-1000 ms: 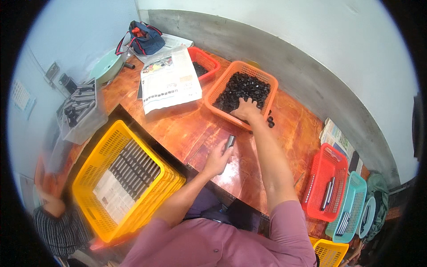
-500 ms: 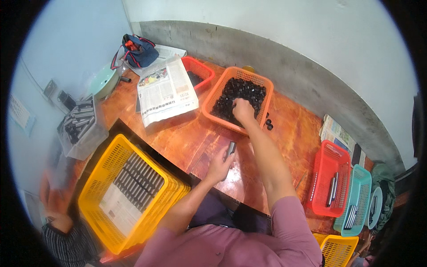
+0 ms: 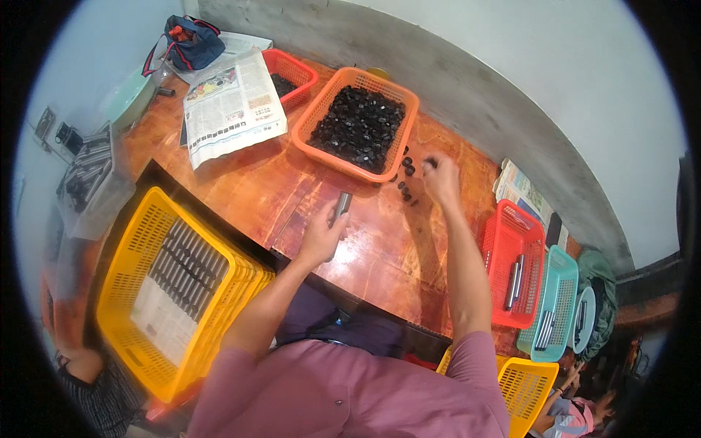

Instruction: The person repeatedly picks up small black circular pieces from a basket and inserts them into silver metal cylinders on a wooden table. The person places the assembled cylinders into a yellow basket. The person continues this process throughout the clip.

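My left hand (image 3: 321, 235) is closed around a short grey metal tube (image 3: 343, 206), held upright above the table with its upper end sticking out of the fist. My right hand (image 3: 442, 179) is to the right of the orange basket, fingers curled in, with a small black piece (image 3: 431, 162) showing at the fingertips. Any other pieces in that palm are hidden. The orange basket (image 3: 307, 149) is full of small black pieces (image 3: 358, 124). Several loose black pieces (image 3: 407, 160) lie on the table between the basket and my right hand.
Stacked yellow baskets (image 3: 117, 292) with rows of tubes stand at left, near a clear bin (image 3: 95, 212) of tubes. Newspaper (image 3: 234, 109) and a red basket (image 3: 296, 64) lie behind. A red basket (image 3: 504, 292) and a green basket (image 3: 566, 306) with tubes stand at right. Other people work nearby.
My right hand has come out of the orange basket and moved right, over the table. More loose black pieces lie beside the basket. My left hand still holds the tube; the whole view has shifted.
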Motion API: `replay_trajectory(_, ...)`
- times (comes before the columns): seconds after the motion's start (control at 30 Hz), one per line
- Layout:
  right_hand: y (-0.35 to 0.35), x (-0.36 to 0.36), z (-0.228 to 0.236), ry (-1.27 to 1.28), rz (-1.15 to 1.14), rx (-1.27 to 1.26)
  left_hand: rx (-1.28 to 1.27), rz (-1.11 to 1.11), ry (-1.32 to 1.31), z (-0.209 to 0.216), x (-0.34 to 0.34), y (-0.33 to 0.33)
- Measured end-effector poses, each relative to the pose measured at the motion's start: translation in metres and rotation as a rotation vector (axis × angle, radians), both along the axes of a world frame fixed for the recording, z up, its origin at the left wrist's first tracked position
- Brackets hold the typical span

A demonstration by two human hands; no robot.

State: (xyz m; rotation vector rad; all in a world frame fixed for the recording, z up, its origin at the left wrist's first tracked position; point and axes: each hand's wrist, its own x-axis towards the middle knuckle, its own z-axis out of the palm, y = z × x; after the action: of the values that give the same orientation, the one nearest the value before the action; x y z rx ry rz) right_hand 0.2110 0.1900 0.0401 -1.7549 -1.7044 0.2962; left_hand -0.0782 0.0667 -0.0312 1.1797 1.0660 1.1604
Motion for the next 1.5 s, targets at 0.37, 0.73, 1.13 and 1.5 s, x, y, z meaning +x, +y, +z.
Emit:
replay_trajectory(0.37,-0.062,-0.019,-0.055,-0.269,-0.023,0.18,0.046,-0.012,0.025,0.001,0.0,0.001)
replay_trajectory(0.73,-0.101,0.044,-0.008,0.07,-0.149,-0.02,-0.011,-0.006,-0.025,0.002,0.0,-0.001)
replay_trajectory(1.13,-0.153,-0.012,-0.043,-0.012,-0.175,0.012,0.03,-0.012,-0.021,0.002,0.002,-0.001)
replay_trajectory(1.5,-0.166,-0.008,-0.048,-0.274,-0.059,0.189,-0.272,-0.077,-0.182,0.016,0.013,-0.028)
